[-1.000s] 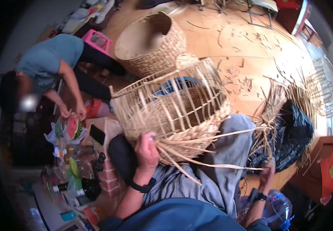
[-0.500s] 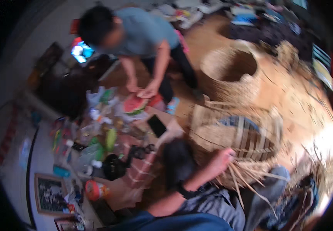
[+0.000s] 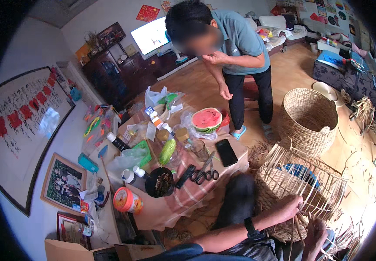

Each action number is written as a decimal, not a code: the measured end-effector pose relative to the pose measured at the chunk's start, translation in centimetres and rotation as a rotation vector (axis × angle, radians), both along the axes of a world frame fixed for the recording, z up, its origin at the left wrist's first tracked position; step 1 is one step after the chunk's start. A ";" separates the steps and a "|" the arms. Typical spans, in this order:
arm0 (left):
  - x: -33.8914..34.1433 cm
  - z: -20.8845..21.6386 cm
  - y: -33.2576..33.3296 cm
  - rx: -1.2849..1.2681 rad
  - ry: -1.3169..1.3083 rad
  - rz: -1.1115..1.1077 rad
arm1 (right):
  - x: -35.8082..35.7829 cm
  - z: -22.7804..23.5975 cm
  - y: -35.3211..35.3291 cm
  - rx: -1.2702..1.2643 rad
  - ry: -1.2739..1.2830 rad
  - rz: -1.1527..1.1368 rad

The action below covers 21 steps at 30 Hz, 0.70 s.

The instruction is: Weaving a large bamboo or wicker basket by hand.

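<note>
My left hand [image 3: 288, 207], with a dark band on its wrist, is closed at the near edge of a half-woven straw basket [image 3: 279, 185]. Straw strands [image 3: 298, 227] hang below its fingers. Just right of it and lower, my right hand [image 3: 316, 235] has its fingers bent around the strands, partly hidden by them. The basket lies tilted against my legs, its upright stakes [image 3: 314, 167] bare on the upper side, with something blue [image 3: 303, 173] showing inside.
A finished round basket [image 3: 290, 117] stands on the floor beyond. At left a low table [image 3: 188, 193] bears scissors [image 3: 205, 172], a phone [image 3: 226, 152], a cut watermelon [image 3: 207, 119], a dark bowl [image 3: 159, 182] and bottles. A person [image 3: 240, 43] stands behind it. Loose straw [image 3: 364, 108] lies at right.
My view has swung, and the scene sits lower and further right. The person has lifted one hand from the watermelon to the mouth. My right hand has come into view beside my left.
</note>
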<state>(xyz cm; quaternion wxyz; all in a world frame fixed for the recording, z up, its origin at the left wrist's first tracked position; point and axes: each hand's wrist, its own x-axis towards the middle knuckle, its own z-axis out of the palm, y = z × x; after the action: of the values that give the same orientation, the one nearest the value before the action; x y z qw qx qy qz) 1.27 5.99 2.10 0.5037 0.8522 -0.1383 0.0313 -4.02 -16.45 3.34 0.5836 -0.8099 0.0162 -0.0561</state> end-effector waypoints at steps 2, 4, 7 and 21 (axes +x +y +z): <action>-0.3 -0.6 -0.2 0.007 -0.109 0.029 | 0.3 0.8 1.3 -0.166 -0.097 0.004; -0.6 -1.2 -0.6 0.038 -0.267 0.048 | 0.7 1.5 2.2 -0.318 -0.157 -0.015; -1.1 -2.0 -1.2 -0.064 -0.318 0.090 | 1.2 2.0 3.2 -0.365 -0.150 -0.087; -1.5 -0.9 -2.0 -0.632 0.566 0.095 | 2.7 2.4 6.5 -0.383 -0.064 0.109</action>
<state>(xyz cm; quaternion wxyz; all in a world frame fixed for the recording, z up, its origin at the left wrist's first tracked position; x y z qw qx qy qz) -0.22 3.99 1.16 0.7560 0.6365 0.0614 -0.1397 -1.31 -9.96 5.75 0.4214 -0.9036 -0.0570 -0.0521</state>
